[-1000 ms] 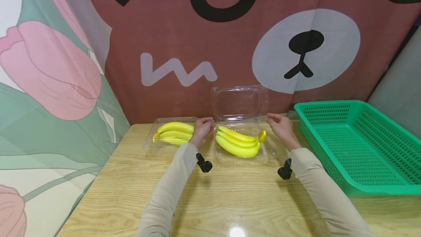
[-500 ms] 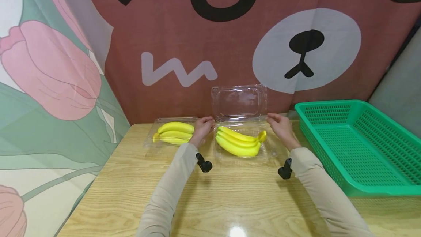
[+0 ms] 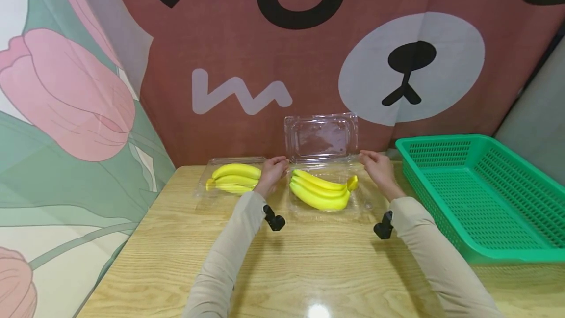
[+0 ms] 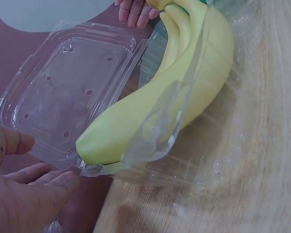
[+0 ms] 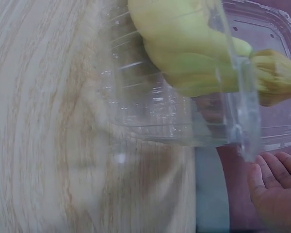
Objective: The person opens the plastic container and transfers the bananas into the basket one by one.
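Observation:
A clear plastic clamshell box [image 3: 364, 205] stands on the table with its lid [image 3: 321, 137] raised against the back cloth. In its base lies a bunch of yellow bananas [image 3: 320, 190], green at the tips, stem to the right. My left hand [image 3: 270, 176] is at the left end of the box's hinge side. In the left wrist view its thumb and fingers [image 4: 48, 187] are apart, close by the hinge corner; contact is unclear. Beside the lid's lower right corner is my right hand [image 3: 379, 173], with loosely bent fingers [image 5: 276, 170] and nothing visible in them.
Left of my left hand, a second clear box [image 3: 207, 173] holds another bunch of bananas [image 3: 234, 178], partly hidden by that hand. A green plastic basket [image 3: 470, 247] stands at the right. The printed cloth [image 3: 229, 131] hangs right behind the wooden table [image 3: 300, 269].
Both hands stay almost in place. Reflections on the raised lid have shifted, and its right edge sits slightly further left. The bananas have not moved.

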`<action>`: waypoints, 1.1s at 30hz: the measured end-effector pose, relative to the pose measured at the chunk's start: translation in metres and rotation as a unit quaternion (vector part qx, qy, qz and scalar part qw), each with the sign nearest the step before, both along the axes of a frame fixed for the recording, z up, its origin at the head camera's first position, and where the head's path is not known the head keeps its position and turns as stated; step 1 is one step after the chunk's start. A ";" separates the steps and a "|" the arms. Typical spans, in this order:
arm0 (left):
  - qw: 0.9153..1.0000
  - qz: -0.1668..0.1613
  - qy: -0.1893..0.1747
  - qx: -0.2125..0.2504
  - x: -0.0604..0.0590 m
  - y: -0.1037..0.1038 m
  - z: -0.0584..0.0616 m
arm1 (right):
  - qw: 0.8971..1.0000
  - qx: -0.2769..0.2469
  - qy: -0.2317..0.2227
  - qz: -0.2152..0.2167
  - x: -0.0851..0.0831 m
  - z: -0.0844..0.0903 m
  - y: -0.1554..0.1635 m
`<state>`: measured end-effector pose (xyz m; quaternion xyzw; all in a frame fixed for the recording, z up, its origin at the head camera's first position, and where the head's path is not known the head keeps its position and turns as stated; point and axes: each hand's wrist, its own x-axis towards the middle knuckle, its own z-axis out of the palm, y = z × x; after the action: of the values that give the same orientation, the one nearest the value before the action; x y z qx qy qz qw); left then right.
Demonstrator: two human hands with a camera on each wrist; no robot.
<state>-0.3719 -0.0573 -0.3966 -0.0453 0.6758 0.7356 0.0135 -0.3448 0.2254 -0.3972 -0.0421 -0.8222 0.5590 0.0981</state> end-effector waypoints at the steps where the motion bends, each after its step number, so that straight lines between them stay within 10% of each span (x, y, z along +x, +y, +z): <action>1: 1.000 0.001 0.000 0.000 0.000 0.000 0.000 | 1.000 -0.005 0.002 -0.001 0.001 0.001 0.000; 18: 0.998 -0.029 0.022 -0.050 0.007 -0.005 0.004 | 0.998 -0.036 0.041 0.025 0.018 0.011 0.007; 25: 0.977 -0.062 0.093 -0.180 0.020 -0.011 0.007 | 0.998 -0.007 0.056 0.033 0.027 0.012 0.008; 33: 0.967 -0.089 0.144 -0.191 0.034 -0.018 0.006 | 0.995 0.029 0.086 0.035 0.037 0.009 0.010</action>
<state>-0.3378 -0.0758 -0.3910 0.1200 0.7999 0.5874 -0.0275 -0.3079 0.2357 -0.3882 0.0373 -0.8275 0.5398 0.1499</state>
